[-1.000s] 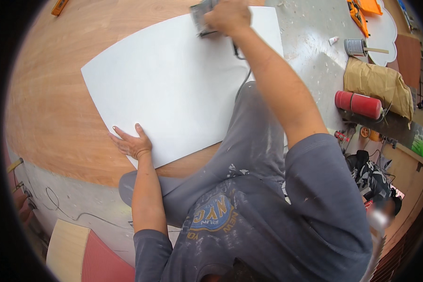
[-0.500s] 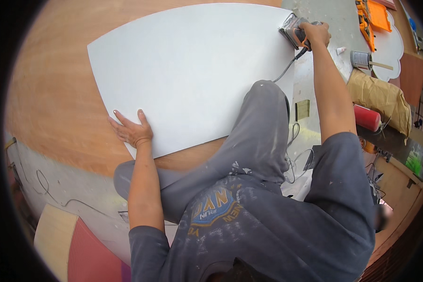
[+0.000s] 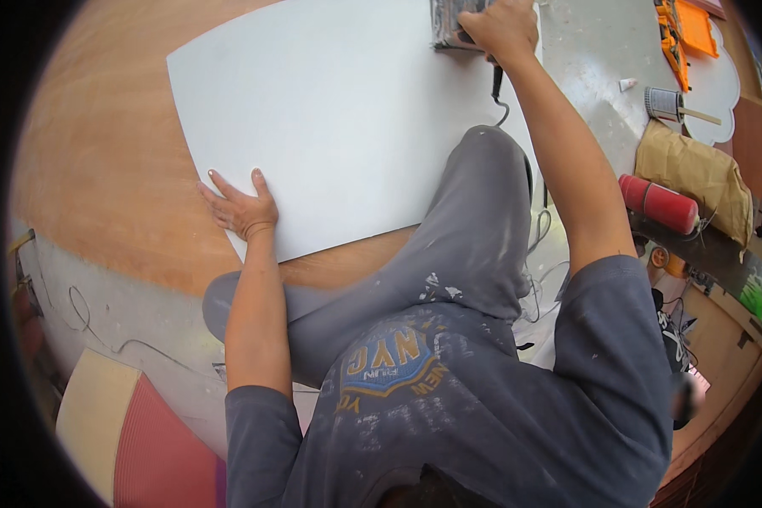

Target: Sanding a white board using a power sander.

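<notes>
A large white panel (image 3: 330, 127) with a curved far edge lies flat on a brown wooden board (image 3: 93, 161). My left hand (image 3: 244, 210) rests on its near left corner, fingers spread and holding nothing. Toward the panel's far right, my right hand (image 3: 506, 32) grips a corded electric sander (image 3: 457, 27) from above. The sander's flat pad sits on the white surface, and its top is cut off by the picture's edge. From its rear a dark cord (image 3: 498, 93) runs back beside my raised right knee.
Right of the panel are an open tin (image 3: 665, 103) with a stick across it, a brown paper bag (image 3: 694, 178), a red cylinder (image 3: 659, 203) and an orange case (image 3: 686, 34). A cream and red curved panel (image 3: 161, 440) lies at lower left. Loose cable (image 3: 118, 347) crosses the floor.
My right hand has moved the sander left along the panel's far side, in from the right corner. My left hand stays on the near left corner. The view has shifted slightly.
</notes>
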`<state>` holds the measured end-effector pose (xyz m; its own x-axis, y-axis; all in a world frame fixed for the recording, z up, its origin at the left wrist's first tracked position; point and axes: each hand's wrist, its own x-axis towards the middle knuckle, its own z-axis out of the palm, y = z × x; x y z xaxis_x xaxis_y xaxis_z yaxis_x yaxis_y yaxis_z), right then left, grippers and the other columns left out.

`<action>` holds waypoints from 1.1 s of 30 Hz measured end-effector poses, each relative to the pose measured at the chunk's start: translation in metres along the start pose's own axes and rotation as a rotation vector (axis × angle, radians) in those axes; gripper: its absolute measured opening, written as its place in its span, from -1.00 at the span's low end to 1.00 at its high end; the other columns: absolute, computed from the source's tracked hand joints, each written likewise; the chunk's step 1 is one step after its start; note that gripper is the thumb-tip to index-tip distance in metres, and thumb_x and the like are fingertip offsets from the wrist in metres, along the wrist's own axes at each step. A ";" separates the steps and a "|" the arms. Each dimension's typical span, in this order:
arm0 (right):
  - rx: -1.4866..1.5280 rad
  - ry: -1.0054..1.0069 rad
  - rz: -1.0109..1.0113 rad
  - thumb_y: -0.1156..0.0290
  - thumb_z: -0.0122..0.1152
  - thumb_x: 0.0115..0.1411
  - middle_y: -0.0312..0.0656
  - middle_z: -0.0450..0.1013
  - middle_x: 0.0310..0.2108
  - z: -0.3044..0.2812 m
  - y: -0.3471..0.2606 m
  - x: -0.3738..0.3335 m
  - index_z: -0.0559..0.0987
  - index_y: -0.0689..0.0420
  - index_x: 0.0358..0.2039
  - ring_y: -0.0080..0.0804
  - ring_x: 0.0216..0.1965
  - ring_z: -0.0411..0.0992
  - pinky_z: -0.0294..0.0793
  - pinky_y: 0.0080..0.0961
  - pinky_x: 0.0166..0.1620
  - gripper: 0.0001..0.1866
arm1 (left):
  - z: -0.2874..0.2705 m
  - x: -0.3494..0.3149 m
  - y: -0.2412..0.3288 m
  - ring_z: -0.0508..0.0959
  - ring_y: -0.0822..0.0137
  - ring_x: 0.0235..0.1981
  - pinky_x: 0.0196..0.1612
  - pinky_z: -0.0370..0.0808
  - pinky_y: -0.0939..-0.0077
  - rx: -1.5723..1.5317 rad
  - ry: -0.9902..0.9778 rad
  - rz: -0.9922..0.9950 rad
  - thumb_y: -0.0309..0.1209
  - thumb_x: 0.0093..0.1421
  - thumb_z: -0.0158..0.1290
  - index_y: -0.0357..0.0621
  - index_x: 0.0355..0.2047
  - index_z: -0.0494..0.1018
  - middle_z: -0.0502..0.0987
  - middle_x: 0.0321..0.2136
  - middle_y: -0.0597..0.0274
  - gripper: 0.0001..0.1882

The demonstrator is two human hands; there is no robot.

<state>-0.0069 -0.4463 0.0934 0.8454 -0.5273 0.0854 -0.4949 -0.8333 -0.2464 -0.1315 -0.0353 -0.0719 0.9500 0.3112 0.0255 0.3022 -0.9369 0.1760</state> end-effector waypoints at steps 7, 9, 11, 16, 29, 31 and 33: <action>0.060 0.032 -0.220 0.34 0.28 -0.09 0.15 0.32 -0.07 0.012 -0.064 -0.009 0.39 0.12 0.01 0.16 0.02 0.35 0.44 -0.11 0.07 -0.41 | -0.003 0.001 0.005 -0.10 -0.12 0.40 0.35 -0.10 -0.10 -0.054 0.016 0.004 0.25 0.20 -0.09 -0.05 0.42 -0.12 -0.21 0.41 -0.15 -0.03; 0.065 -0.004 -0.237 0.34 0.28 -0.09 0.15 0.32 -0.07 0.013 -0.080 -0.027 0.39 0.12 0.01 0.16 0.02 0.35 0.45 -0.11 0.07 -0.41 | -0.005 0.002 0.007 -0.11 -0.14 0.40 0.35 -0.11 -0.12 -0.053 -0.013 -0.011 0.26 0.19 -0.10 -0.06 0.43 -0.14 -0.24 0.41 -0.15 -0.01; 0.083 -0.097 -0.263 0.37 0.31 -0.12 0.17 0.32 -0.05 0.006 -0.092 -0.050 0.38 0.14 0.05 0.14 0.02 0.36 0.47 -0.10 0.06 -0.36 | -0.006 0.002 0.010 -0.11 -0.14 0.40 0.35 -0.11 -0.12 -0.031 -0.025 -0.013 0.26 0.19 -0.09 -0.04 0.43 -0.16 -0.25 0.41 -0.14 0.00; 0.002 -0.169 -0.485 0.28 0.34 -0.06 0.11 0.29 0.01 0.023 -0.079 -0.133 0.39 -0.03 0.14 0.03 -0.03 0.35 0.61 -0.16 -0.18 -0.32 | -0.002 -0.001 0.010 -0.11 -0.14 0.40 0.35 -0.12 -0.13 -0.064 -0.035 -0.002 0.27 0.20 -0.10 -0.04 0.43 -0.16 -0.27 0.41 -0.13 0.00; 0.085 -0.386 -1.298 0.45 0.23 -0.09 -0.02 0.36 -0.09 0.017 -0.009 -0.250 0.50 -0.12 -0.05 -0.12 -0.29 0.42 0.56 -0.33 -0.44 -0.50 | 0.003 0.002 0.007 -0.09 -0.17 0.39 0.35 -0.14 -0.13 -0.053 0.046 0.038 0.28 0.21 -0.12 -0.01 0.42 -0.11 -0.21 0.39 -0.17 -0.04; 0.088 -0.447 -1.193 0.43 0.27 -0.05 -0.02 0.34 -0.13 0.016 -0.023 -0.231 0.46 -0.11 -0.04 -0.01 -0.22 0.46 0.60 -0.17 -0.34 -0.52 | 0.002 0.003 0.001 -0.14 -0.12 0.42 0.37 -0.16 -0.15 -0.072 0.066 0.015 0.31 0.22 -0.15 0.05 0.42 -0.10 -0.20 0.41 -0.12 -0.06; 0.068 -0.300 -1.046 0.40 0.37 -0.12 0.01 0.34 0.06 0.026 -0.034 -0.199 0.45 -0.16 0.08 0.10 -0.10 0.45 0.63 -0.11 -0.23 -0.34 | -0.001 0.007 0.003 -0.13 -0.11 0.42 0.37 -0.16 -0.13 -0.073 0.083 0.006 0.31 0.22 -0.15 0.05 0.42 -0.07 -0.18 0.41 -0.12 -0.06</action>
<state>-0.1530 -0.3090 0.0595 0.8608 0.5068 0.0467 0.5019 -0.8302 -0.2426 -0.1238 -0.0362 -0.0698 0.9410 0.3210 0.1074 0.2875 -0.9254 0.2469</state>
